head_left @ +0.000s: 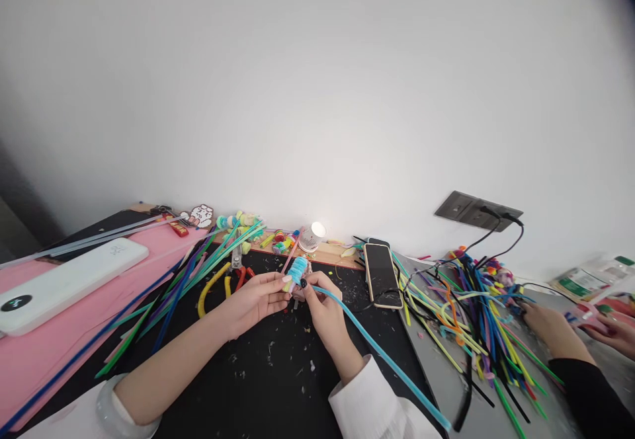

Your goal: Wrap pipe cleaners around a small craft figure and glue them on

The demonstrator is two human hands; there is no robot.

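Observation:
Over the black mat [248, 386], both my hands meet at a small bundle of coiled pipe cleaners [297, 270], light blue on top with yellow and pink at the lower end. My left hand [260, 300] pinches the bundle's lower left side between thumb and fingers. My right hand [322, 303], closed at its right side, grips a light blue pipe cleaner [381, 353] whose long free end runs down to the lower right. The fingertips partly hide the bundle's underside.
Yellow-handled pliers [213, 287] and loose pipe cleaners [183, 293] lie left, near a white power bank [74, 283] on pink sheets. Behind stands a paper cup [311, 237]. Right are a phone [383, 275], a pipe cleaner heap [481, 320] and another person's hands [550, 330].

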